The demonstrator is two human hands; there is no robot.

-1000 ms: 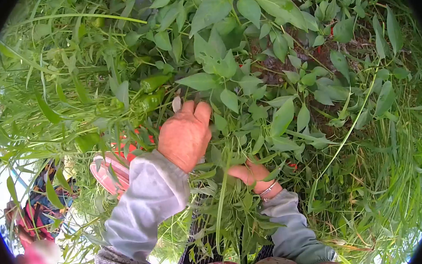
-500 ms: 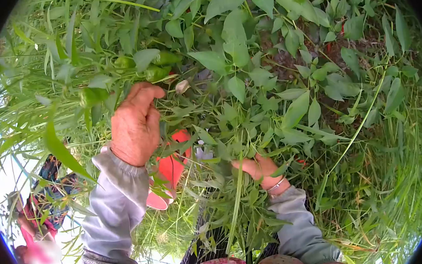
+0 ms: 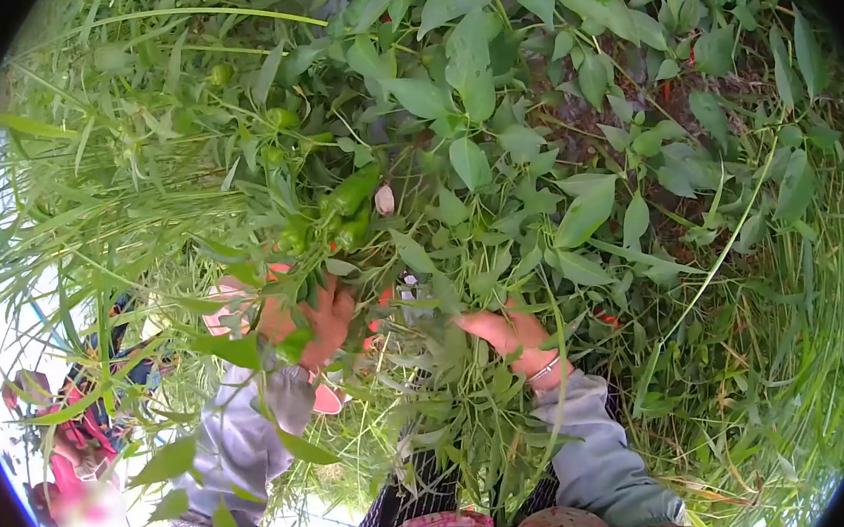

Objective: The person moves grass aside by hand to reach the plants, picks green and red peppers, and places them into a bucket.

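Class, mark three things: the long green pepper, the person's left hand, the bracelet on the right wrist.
green pepper (image 3: 353, 189), head view, middle of the pod.
left hand (image 3: 315, 325), head view, middle of the hand.
bracelet (image 3: 544, 370), head view, band at the wrist.

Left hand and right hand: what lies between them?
In the head view, leafy green stems fill the stretch between the left hand and the right hand. A small red patch shows through them.
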